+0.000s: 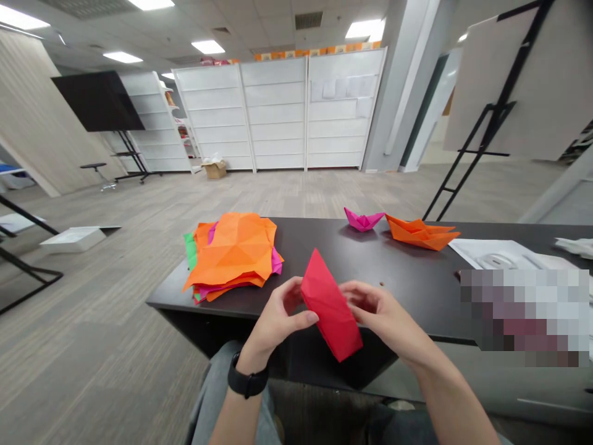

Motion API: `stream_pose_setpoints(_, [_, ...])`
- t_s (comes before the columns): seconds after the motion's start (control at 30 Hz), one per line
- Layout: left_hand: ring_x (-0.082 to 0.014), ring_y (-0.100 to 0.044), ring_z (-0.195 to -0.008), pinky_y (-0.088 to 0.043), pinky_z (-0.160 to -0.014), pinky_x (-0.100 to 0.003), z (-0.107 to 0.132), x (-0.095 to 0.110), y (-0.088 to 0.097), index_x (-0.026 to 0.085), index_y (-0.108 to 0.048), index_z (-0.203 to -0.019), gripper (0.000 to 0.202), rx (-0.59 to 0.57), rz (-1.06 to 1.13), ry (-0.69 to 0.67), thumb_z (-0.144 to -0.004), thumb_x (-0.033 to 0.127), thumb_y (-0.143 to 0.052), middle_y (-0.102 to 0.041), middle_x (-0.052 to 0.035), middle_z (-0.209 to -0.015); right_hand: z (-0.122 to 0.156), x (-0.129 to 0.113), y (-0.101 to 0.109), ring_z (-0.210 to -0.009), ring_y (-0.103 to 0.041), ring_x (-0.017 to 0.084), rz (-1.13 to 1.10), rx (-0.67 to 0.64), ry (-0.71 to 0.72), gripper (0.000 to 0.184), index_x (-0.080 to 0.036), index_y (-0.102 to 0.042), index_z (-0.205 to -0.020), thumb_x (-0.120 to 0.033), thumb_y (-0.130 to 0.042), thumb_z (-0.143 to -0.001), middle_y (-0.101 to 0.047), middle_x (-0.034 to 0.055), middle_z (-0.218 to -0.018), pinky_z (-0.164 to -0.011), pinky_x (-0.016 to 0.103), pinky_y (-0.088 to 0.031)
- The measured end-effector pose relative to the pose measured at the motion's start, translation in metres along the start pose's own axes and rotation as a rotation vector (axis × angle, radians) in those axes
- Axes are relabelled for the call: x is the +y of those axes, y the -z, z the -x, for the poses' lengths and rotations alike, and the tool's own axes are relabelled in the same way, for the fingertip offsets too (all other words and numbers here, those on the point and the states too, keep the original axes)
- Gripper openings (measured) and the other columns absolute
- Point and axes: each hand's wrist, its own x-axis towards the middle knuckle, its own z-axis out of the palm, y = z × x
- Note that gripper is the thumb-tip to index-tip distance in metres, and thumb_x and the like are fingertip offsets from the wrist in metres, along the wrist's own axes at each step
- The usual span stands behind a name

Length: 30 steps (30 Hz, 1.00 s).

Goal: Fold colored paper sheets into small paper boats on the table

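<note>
**Red paper held up between left hand and right hand**

Folded into a long, narrow shape, tapering to a sharp point at the top and ending in a blunt, slanted edge at the bottom. Plain, strong red all over, with faint creases across the broad face and crisp outer edges. Inner layers hidden from this side. Tilted, with the point leaning away and toward the left hand, and the blunt end dropping below the right hand's fingers, out past the near edge of the table.

Pinched on the left, thumb laid over the front near the edge, other fingers behind. Curled narrow on the right, fingertips partly hidden behind the paper; cannot tell whether gripping or only touching.

Strapped to the wrist below the left hand: a black watch. Just beyond that hand, to its left: a pile of creased sheets, orange on top, with pink and green edges poking out. Farther off, beyond the right hand: a small pink boat and, beside it, a larger orange boat.
</note>
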Motion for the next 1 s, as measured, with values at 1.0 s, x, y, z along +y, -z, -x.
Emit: stream_pose_setpoints(1.0, [-0.0338,-0.072,-0.095,-0.053,-0.085,-0.040,0.009,0.009,-0.014,0.014,-0.072,-0.090,0.042,-0.105,0.679,0.400,-0.060,0.042,-0.077,-0.077,-0.0110,-0.086,-0.002,0.009,-0.005,-0.061,-0.055,0.012,-0.449,0.021,-0.123,0.041,-0.024,-0.052,-0.081,-0.052,-0.081,-0.074,-0.061,-0.0038,-0.072,-0.061,0.023,-0.044])
